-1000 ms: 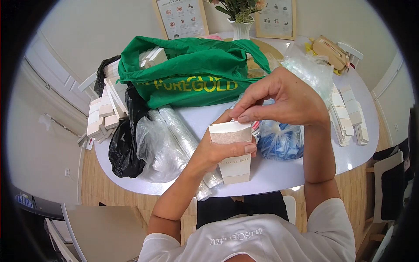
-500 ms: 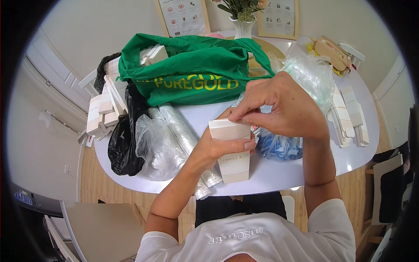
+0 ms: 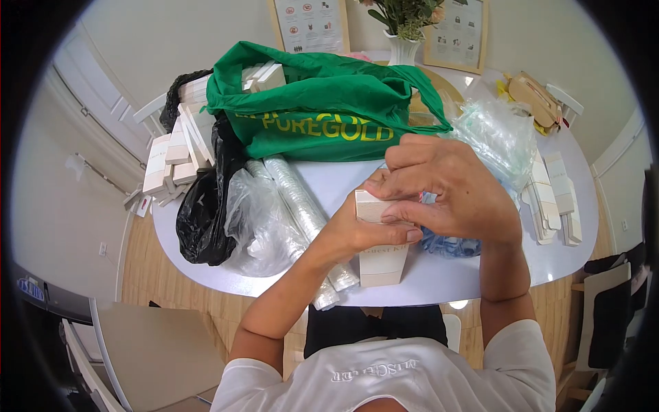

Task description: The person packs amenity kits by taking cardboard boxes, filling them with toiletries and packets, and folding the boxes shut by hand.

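Note:
A small white and beige box printed "Guest Kit" stands upright near the front edge of the table. My left hand is wrapped round its upper part, with the thumb across the front. At the top of the box, my right hand is closed, its thumb on the front face and its bent fingers over the top edge. Those fingers partly hide the lid. Behind my right hand lies a clear bag with blue contents, mostly covered.
A green Puregold bag holding boxes lies at the back. Leftward are stacked boxes, a black plastic bag and rolls of clear plastic. To the right are clear plastic bags and more flat boxes.
My right thumb has come down onto the front of the box near its top, and the fingers have closed over the edge. The whole view has shifted slightly.

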A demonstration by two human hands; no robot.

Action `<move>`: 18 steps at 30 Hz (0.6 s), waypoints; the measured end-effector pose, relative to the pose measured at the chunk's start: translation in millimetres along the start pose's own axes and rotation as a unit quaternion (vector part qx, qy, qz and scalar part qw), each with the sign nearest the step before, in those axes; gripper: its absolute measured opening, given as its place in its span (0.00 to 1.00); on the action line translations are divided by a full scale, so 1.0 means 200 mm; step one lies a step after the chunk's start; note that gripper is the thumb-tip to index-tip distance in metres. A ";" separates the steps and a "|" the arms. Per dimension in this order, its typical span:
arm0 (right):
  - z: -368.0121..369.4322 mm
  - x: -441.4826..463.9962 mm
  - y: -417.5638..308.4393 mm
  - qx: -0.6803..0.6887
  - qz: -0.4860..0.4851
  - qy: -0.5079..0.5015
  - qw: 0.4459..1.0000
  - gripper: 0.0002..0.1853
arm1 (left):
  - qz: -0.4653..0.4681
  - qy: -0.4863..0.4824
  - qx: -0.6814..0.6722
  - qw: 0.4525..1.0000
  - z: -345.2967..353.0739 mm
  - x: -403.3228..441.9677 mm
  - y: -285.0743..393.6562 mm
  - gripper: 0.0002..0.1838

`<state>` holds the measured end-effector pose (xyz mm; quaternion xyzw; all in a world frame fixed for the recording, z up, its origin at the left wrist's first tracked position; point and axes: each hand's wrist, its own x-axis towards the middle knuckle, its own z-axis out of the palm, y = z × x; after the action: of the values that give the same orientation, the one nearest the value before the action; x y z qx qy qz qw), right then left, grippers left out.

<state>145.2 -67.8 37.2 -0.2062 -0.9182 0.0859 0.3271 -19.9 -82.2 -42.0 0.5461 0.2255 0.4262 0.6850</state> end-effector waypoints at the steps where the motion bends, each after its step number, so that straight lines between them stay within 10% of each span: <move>1: 0.00 0.00 -0.01 0.000 -0.002 -0.002 1.000 0.14 | -0.015 -0.006 -0.016 1.000 0.01 0.00 0.02 0.26; 18: -0.01 -0.01 0.00 0.040 0.064 -0.033 0.997 0.10 | -0.056 -0.035 -0.048 0.997 0.00 0.00 0.03 0.35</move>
<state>147.4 -67.6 37.3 -0.2482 -0.9094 0.1499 0.2983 -22.2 -81.2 -35.7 0.5139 0.2112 0.3780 0.7405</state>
